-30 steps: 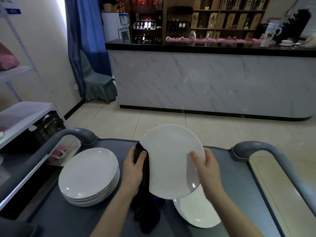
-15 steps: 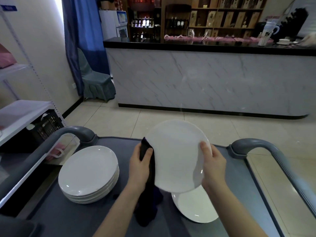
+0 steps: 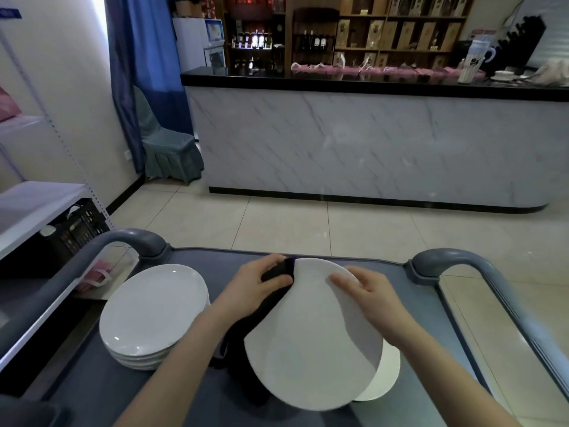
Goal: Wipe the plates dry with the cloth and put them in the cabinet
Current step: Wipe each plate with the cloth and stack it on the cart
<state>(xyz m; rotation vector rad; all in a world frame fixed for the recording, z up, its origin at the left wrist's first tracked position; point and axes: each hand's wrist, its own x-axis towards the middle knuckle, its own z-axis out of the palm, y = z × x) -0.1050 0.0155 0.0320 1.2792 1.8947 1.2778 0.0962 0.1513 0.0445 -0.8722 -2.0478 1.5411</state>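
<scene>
Left hand (image 3: 255,285) pinches the dark cloth (image 3: 268,306) onto the far-left rim of the plate (image 3: 314,340) held over the cart (image 3: 431,303), right hand (image 3: 369,291) fingers just lie flat on it, so honestly it could slip onto the lower plate (image 3: 388,374) and chip.

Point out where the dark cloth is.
Head view: the left hand grips the dark cloth at the left edge of the held plate, right of the plate stack.

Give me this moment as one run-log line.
step: wiping plate | left hand: grips cloth at plate rim | right hand: rests flat on plate | plate stack: on cart, left
</scene>
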